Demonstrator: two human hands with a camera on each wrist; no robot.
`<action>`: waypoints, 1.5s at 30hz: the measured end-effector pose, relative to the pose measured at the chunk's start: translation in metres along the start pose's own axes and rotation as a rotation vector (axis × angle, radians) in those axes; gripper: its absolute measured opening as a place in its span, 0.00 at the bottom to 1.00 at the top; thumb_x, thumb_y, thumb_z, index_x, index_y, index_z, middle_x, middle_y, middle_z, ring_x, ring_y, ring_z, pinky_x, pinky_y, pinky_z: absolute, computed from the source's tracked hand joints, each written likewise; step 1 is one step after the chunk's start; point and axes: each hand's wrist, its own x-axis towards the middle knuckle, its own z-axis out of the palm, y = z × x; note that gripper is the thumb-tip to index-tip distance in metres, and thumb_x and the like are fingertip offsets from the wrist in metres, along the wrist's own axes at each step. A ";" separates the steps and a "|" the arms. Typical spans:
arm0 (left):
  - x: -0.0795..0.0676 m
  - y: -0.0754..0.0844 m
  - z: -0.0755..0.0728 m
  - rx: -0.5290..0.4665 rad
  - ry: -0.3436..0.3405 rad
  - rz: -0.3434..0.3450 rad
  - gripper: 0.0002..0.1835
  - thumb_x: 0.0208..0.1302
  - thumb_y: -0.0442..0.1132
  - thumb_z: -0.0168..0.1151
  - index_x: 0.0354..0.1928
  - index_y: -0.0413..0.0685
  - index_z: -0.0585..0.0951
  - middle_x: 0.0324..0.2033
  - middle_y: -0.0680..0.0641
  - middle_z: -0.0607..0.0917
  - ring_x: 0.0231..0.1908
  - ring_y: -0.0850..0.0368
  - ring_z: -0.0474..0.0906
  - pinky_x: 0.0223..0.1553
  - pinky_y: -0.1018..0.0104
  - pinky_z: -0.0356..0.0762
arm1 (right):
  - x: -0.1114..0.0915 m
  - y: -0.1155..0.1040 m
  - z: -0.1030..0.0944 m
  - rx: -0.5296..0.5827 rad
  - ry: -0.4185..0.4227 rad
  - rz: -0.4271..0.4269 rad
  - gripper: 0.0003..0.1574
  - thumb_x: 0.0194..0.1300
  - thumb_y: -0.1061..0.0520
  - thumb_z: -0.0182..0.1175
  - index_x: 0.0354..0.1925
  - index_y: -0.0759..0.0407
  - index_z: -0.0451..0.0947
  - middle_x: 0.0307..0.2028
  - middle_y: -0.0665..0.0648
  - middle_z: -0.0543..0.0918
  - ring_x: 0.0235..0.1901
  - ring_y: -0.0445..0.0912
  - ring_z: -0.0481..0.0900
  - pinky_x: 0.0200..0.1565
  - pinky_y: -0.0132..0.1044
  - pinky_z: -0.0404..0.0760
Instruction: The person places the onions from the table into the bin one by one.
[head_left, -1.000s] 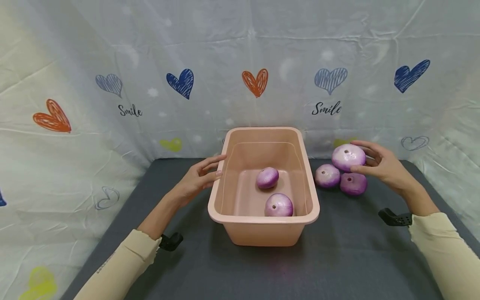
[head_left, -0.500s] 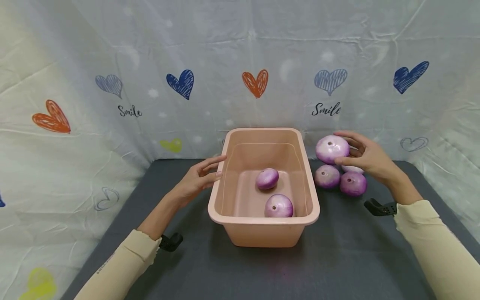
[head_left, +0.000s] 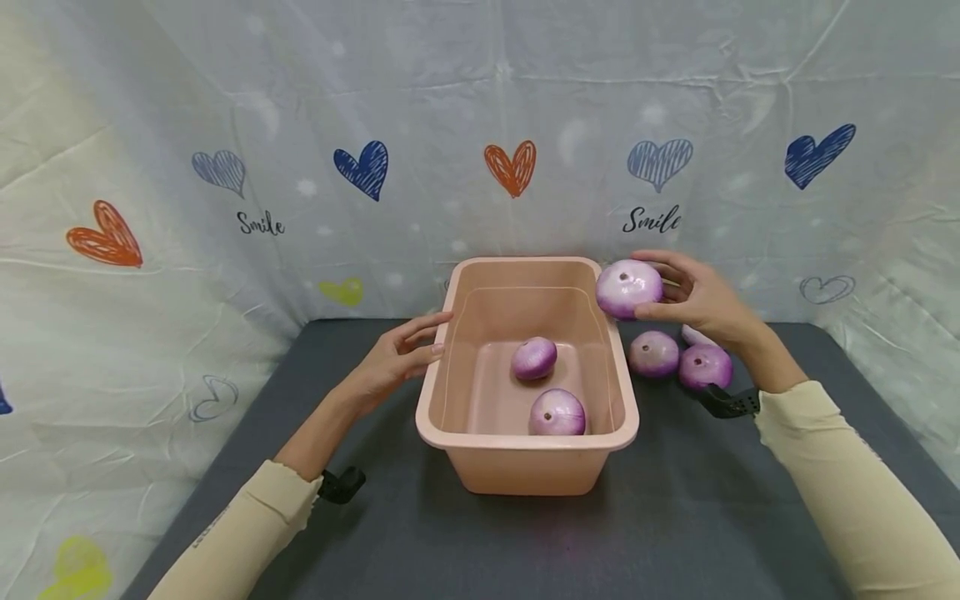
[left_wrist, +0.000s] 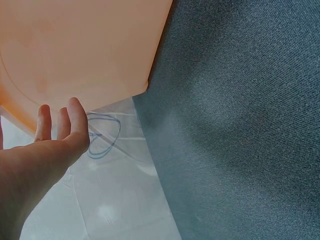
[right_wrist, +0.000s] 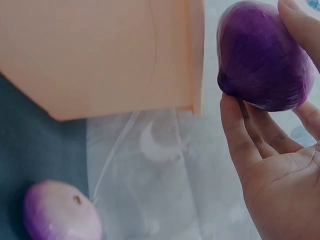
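Note:
In the head view my right hand (head_left: 690,292) holds a purple onion (head_left: 628,288) between thumb and fingers, raised at the bin's right rim. The right wrist view shows that onion (right_wrist: 265,55) beside the bin's wall, fingertips on its underside. A peach plastic bin (head_left: 525,465) stands on the dark table. Inside it lie two onions, one onion (head_left: 535,357) near the middle and another onion (head_left: 558,412) near the front. My left hand (head_left: 390,358) touches the bin's left rim with extended fingers; the left wrist view shows these fingers (left_wrist: 75,117) against its outer side.
Right of the bin, an onion (head_left: 655,354) and a darker onion (head_left: 706,367) sit on the table (head_left: 675,517). Behind them another onion (head_left: 696,336) is mostly hidden by my right hand. A curtain (head_left: 435,92) printed with hearts hangs close behind the bin.
My right hand has lifted the onion off the group and carried it left and up to the bin's right rim. The left hand and the bin have stayed in place.

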 end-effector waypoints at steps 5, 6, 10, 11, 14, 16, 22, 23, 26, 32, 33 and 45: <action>0.000 0.000 0.001 -0.004 0.005 -0.001 0.32 0.75 0.39 0.61 0.77 0.51 0.65 0.71 0.41 0.67 0.65 0.42 0.71 0.60 0.50 0.74 | 0.009 -0.004 0.010 0.047 -0.036 -0.020 0.46 0.60 0.66 0.74 0.73 0.60 0.67 0.66 0.58 0.73 0.63 0.54 0.73 0.59 0.36 0.76; 0.000 0.001 0.001 -0.006 0.007 0.000 0.32 0.75 0.39 0.62 0.77 0.51 0.65 0.71 0.40 0.67 0.65 0.42 0.71 0.61 0.49 0.74 | 0.010 -0.004 0.013 0.058 -0.045 -0.020 0.46 0.60 0.66 0.74 0.73 0.61 0.66 0.66 0.59 0.73 0.63 0.54 0.73 0.59 0.37 0.76; 0.000 0.001 0.001 0.000 0.011 -0.001 0.32 0.75 0.39 0.62 0.77 0.51 0.65 0.71 0.40 0.66 0.65 0.42 0.71 0.61 0.48 0.73 | 0.017 -0.008 0.022 0.080 -0.084 -0.028 0.47 0.59 0.68 0.74 0.72 0.63 0.66 0.66 0.61 0.73 0.63 0.54 0.73 0.61 0.41 0.74; 0.000 0.001 0.001 0.001 0.012 -0.002 0.32 0.75 0.39 0.62 0.77 0.51 0.66 0.71 0.40 0.66 0.65 0.42 0.71 0.62 0.48 0.73 | 0.018 -0.008 0.024 0.087 -0.094 -0.030 0.47 0.58 0.68 0.74 0.72 0.63 0.67 0.65 0.61 0.73 0.64 0.54 0.73 0.62 0.42 0.74; -0.001 0.001 0.001 0.006 0.014 -0.003 0.32 0.75 0.39 0.62 0.77 0.51 0.65 0.71 0.40 0.66 0.65 0.43 0.71 0.62 0.48 0.72 | 0.023 -0.010 0.029 0.071 -0.110 -0.032 0.46 0.58 0.67 0.75 0.72 0.61 0.68 0.65 0.60 0.74 0.64 0.53 0.72 0.63 0.43 0.73; -0.001 0.002 0.002 0.004 0.014 -0.003 0.32 0.75 0.39 0.61 0.77 0.51 0.65 0.71 0.40 0.66 0.65 0.43 0.70 0.63 0.45 0.70 | 0.025 -0.011 0.033 0.058 -0.121 -0.037 0.46 0.58 0.66 0.75 0.71 0.60 0.69 0.65 0.59 0.74 0.65 0.52 0.72 0.63 0.43 0.72; 0.000 0.001 0.002 0.004 0.016 -0.015 0.32 0.75 0.39 0.61 0.78 0.50 0.65 0.70 0.40 0.68 0.66 0.43 0.69 0.63 0.41 0.68 | 0.033 -0.014 0.041 0.053 -0.156 -0.055 0.46 0.59 0.66 0.75 0.72 0.60 0.68 0.66 0.57 0.73 0.65 0.52 0.71 0.64 0.44 0.71; 0.000 0.001 0.002 0.006 0.018 -0.017 0.33 0.75 0.39 0.61 0.78 0.50 0.65 0.70 0.40 0.68 0.66 0.43 0.69 0.63 0.42 0.69 | 0.034 -0.015 0.042 0.054 -0.159 -0.056 0.46 0.58 0.65 0.75 0.72 0.60 0.68 0.65 0.57 0.73 0.65 0.51 0.71 0.64 0.43 0.72; -0.001 0.003 0.003 0.008 0.022 -0.024 0.33 0.75 0.39 0.62 0.78 0.51 0.65 0.70 0.41 0.68 0.66 0.43 0.69 0.63 0.44 0.71 | 0.037 -0.018 0.045 0.068 -0.167 -0.062 0.46 0.58 0.66 0.75 0.71 0.61 0.68 0.65 0.58 0.74 0.64 0.52 0.72 0.63 0.43 0.73; -0.003 0.004 0.003 -0.003 0.019 -0.023 0.32 0.75 0.38 0.61 0.78 0.50 0.65 0.70 0.40 0.68 0.66 0.42 0.69 0.62 0.46 0.72 | 0.045 -0.021 0.052 0.064 -0.200 -0.082 0.46 0.58 0.65 0.75 0.72 0.62 0.67 0.65 0.59 0.74 0.64 0.52 0.72 0.63 0.44 0.73; -0.002 0.004 0.004 -0.005 0.018 -0.024 0.32 0.75 0.38 0.61 0.78 0.51 0.65 0.70 0.40 0.67 0.66 0.42 0.69 0.61 0.47 0.73 | 0.046 -0.021 0.052 0.061 -0.207 -0.085 0.46 0.59 0.65 0.75 0.72 0.62 0.67 0.65 0.59 0.74 0.64 0.52 0.72 0.63 0.43 0.73; -0.003 0.006 0.005 -0.011 0.034 -0.026 0.32 0.75 0.38 0.61 0.77 0.49 0.65 0.70 0.40 0.68 0.66 0.41 0.69 0.62 0.45 0.71 | 0.040 -0.021 0.040 0.100 -0.170 -0.135 0.32 0.64 0.68 0.70 0.65 0.67 0.73 0.59 0.66 0.78 0.58 0.65 0.77 0.54 0.44 0.81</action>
